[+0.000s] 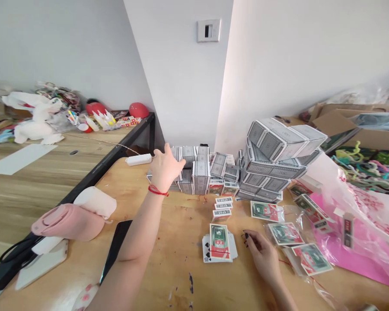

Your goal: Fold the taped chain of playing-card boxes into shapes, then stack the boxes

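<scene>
My left hand reaches to the far side of the table, over the left end of a row of grey-patterned card packs. Its thumb and fingers are spread; the fingertips are partly hidden, and no held thing shows. My right hand rests low over the table with loosely bent fingers and nothing visible in it. Just left of it, a green-and-red card box lies on loose playing cards, a ten of spades among them. Behind these, several small card boxes stand in a short line.
Tall piled grey packs stand at the back right. Green-and-red boxes, clear wrappers and a pink sheet lie on the right. A black tablet-like object, a pink roll and a white power strip are on the left.
</scene>
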A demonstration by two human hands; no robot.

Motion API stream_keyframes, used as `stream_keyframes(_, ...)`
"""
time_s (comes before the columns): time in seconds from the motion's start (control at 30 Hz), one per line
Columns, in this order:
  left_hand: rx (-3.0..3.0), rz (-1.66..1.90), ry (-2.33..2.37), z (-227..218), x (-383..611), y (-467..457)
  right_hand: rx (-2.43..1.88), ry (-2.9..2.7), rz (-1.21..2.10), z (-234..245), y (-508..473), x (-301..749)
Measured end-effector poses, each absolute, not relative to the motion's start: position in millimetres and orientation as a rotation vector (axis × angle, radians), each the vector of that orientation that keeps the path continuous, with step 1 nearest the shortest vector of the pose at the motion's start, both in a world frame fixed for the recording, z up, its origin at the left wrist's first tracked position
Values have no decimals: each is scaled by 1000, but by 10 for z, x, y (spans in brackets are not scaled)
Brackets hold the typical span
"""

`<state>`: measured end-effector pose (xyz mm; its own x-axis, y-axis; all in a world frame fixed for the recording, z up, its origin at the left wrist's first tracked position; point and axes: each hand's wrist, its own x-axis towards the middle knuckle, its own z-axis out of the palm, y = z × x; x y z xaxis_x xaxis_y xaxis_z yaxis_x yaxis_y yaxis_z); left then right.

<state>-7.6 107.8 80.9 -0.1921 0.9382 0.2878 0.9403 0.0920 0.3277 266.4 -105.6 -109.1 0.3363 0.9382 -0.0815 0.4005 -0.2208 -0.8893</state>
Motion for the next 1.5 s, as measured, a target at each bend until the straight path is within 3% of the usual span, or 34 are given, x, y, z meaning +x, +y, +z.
stream_keyframes(0.23,-2064,-912,-2218,728,-101,1123,-1711,-1155,753,-921,-1093,2582)
stream_keyframes(0.43,-2490,-1337,-2327,502,-233,1452,-1412,-1357,546,-221,-620,2196)
stream_keyframes(0.6,-2587,-1610,-2275,428,-183,1510,-1441,-1451,490,149,92,1791)
stream_keyframes(0.77,-2647,-1724,-2285,403,-125,1496,-1496,-1477,466,188,366,1620)
stream_keyframes(0.9,-2418,-2048,-2340,446,-153,1444,-1448,-1472,490,169,286,1707)
stream_keyframes(1.03,-2146,-2279,-1941,560,-269,1102,-1470,-1371,539,-2,71,2045)
stream_keyframes(1.23,-2003,-2186,-1776,188,-289,155,-1620,-1157,688,-472,-329,2635)
stream_keyframes(1.5,-3182,-1357,-2075,-607,315,-652,-1467,-1365,992,-577,-578,2454)
